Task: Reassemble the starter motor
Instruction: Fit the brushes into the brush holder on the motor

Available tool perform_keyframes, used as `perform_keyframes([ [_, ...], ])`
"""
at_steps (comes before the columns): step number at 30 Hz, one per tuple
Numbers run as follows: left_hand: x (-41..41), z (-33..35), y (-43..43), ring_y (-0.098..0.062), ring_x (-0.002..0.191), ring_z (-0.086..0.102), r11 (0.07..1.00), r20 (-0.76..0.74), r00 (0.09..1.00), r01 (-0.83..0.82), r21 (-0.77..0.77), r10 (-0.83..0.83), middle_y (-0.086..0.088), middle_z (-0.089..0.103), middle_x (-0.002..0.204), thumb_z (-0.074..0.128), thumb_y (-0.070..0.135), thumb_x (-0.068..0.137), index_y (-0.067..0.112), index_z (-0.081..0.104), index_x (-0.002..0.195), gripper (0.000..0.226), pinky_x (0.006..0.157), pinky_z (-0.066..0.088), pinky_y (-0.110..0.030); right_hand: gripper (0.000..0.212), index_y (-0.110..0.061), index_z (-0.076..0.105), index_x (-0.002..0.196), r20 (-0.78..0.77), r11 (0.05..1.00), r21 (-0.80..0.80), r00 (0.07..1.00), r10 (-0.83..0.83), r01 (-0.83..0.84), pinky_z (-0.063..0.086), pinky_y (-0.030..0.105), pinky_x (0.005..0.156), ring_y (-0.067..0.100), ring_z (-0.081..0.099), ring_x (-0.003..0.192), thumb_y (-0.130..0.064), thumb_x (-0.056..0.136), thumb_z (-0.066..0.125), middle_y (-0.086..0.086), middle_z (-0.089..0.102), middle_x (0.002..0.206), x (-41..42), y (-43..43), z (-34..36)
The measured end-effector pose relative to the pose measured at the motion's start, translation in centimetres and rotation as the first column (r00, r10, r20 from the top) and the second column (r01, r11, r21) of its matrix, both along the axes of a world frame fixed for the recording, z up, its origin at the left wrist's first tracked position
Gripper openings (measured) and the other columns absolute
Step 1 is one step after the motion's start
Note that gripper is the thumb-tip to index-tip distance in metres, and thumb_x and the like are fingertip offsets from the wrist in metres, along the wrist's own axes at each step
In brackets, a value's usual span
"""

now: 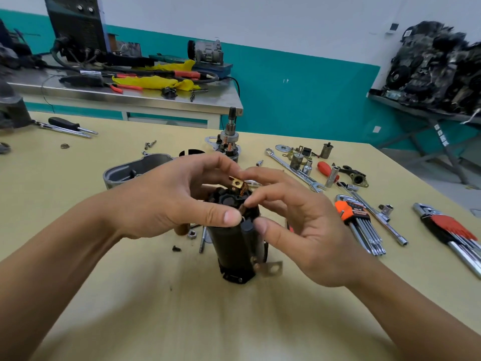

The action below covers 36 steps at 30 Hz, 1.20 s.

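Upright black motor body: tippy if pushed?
Probably tippy: the motor body stands tall on a narrow base, with the left hand and right hand at its top. Likely heavy for its size; it looks like metal. On its side, the protruding terminal tab may stop rolling.

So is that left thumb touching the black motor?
Touching. The head view shows the left hand with its thumb tip pressed flat against the upper side of the black motor, with no gap between them.
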State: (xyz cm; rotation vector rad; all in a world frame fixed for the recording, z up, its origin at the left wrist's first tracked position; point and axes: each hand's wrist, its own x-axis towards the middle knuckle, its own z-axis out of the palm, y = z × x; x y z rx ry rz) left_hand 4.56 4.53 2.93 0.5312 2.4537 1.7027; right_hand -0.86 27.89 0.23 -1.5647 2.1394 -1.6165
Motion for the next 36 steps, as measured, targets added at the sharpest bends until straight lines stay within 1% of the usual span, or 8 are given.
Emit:
perform_keyframes([
  [2, -0.1, -0.2, 0.0, -0.024, 0.121, 0.064, 0.997, -0.011, 0.999, 0.038, 0.062, -0.037, -0.002, 0.066, 0.13, 0.082, 0.031, 0.074, 0.024, 0.059, 0.124, 0.055, 0.093, 0.055, -0.037, 0.02, -0.031, 0.067, 0.108, 0.02, 1.0, 0.026, 1.0, 0.013, -0.013, 0.046, 0.056, 0.105, 0.023, 0.044, 0.139, -0.026, 0.088, 0.067, -0.011, 0.053, 0.139, 0.0, 0.1, 0.4],
  [3, -0.2, -0.4, -0.1, -0.025, 0.123, 0.062, 0.994, -0.006, 0.999, 0.054, 0.098, -0.054, -0.004, 0.066, 0.131, 0.082, 0.028, 0.075, 0.022, 0.058, 0.125, 0.056, 0.094, 0.054, -0.034, 0.019, -0.031, 0.067, 0.105, 0.026, 1.0, 0.023, 1.0, 0.009, -0.01, 0.049, 0.056, 0.101, 0.024, 0.045, 0.138, -0.027, 0.087, 0.069, -0.011, 0.053, 0.136, 0.0, 0.0, 0.5],
  [11, -0.7, -1.5, 0.1, -0.024, 0.134, 0.053, 0.92, 0.074, 0.972, 0.185, 0.345, -0.223, -0.004, 0.054, 0.146, 0.082, 0.028, 0.079, 0.018, 0.055, 0.134, 0.062, 0.096, 0.05, -0.029, 0.009, -0.024, 0.071, 0.086, -0.011, 0.985, -0.123, 0.993, -0.121, 0.119, 0.061, 0.045, 0.083, 0.019, 0.057, 0.127, -0.025, 0.077, 0.074, -0.007, 0.061, 0.124, 1.8, -0.9, 0.8],
  [16, -0.6, -1.5, 0.1, -0.02, 0.133, 0.054, 0.927, 0.06, 0.974, 0.188, 0.323, -0.219, -0.001, 0.055, 0.145, 0.081, 0.02, 0.081, 0.019, 0.055, 0.136, 0.061, 0.096, 0.05, -0.027, 0.013, -0.02, 0.064, 0.071, -0.014, 0.976, -0.089, 0.98, -0.201, 0.199, 0.062, 0.039, 0.076, 0.015, 0.06, 0.12, -0.025, 0.067, 0.075, -0.013, 0.063, 0.117, 2.7, -1.4, 1.6],
  [19, -0.6, -1.5, 0.0, -0.025, 0.136, 0.051, 0.93, 0.068, 0.973, 0.189, 0.315, -0.22, -0.004, 0.054, 0.147, 0.081, 0.026, 0.079, 0.015, 0.05, 0.14, 0.069, 0.103, 0.048, -0.033, 0.015, -0.018, 0.062, 0.071, -0.049, 0.965, -0.059, 0.965, -0.257, 0.254, 0.062, 0.035, 0.072, 0.012, 0.06, 0.118, -0.018, 0.065, 0.076, -0.015, 0.062, 0.114, 3.0, -1.7, 1.8],
  [29, -0.1, -0.5, 0.0, -0.022, 0.136, 0.05, 0.993, -0.016, 0.996, 0.085, 0.081, -0.084, -0.002, 0.058, 0.142, 0.07, 0.021, 0.084, 0.019, 0.051, 0.14, 0.059, 0.107, 0.044, -0.047, 0.016, -0.01, 0.057, 0.073, -0.151, 0.932, -0.178, 0.927, -0.343, 0.316, 0.058, 0.044, 0.079, 0.017, 0.061, 0.117, -0.008, 0.064, 0.069, -0.004, 0.065, 0.11, 3.4, -2.6, 0.9],
  [32, 0.1, 0.0, 0.1, -0.021, 0.137, 0.05, 0.996, -0.025, 0.996, 0.082, 0.027, -0.081, -0.002, 0.056, 0.144, 0.071, 0.02, 0.089, 0.019, 0.048, 0.142, 0.057, 0.11, 0.043, -0.05, 0.02, -0.016, 0.058, 0.082, -0.101, 0.932, -0.206, 0.941, -0.324, 0.298, 0.06, 0.043, 0.074, 0.019, 0.062, 0.118, -0.009, 0.066, 0.069, -0.008, 0.066, 0.113, 3.3, -2.6, 0.5],
  [36, 0.4, 0.2, 0.1, -0.016, 0.135, 0.052, 0.997, -0.041, 0.996, 0.076, 0.007, -0.076, 0.002, 0.057, 0.143, 0.067, 0.027, 0.085, 0.02, 0.047, 0.142, 0.061, 0.108, 0.048, -0.04, 0.023, -0.021, 0.067, 0.095, -0.115, 0.941, -0.236, 0.954, -0.276, 0.244, 0.06, 0.039, 0.08, 0.021, 0.062, 0.119, -0.017, 0.073, 0.068, -0.007, 0.066, 0.118, 2.9, -2.1, 0.2],
])
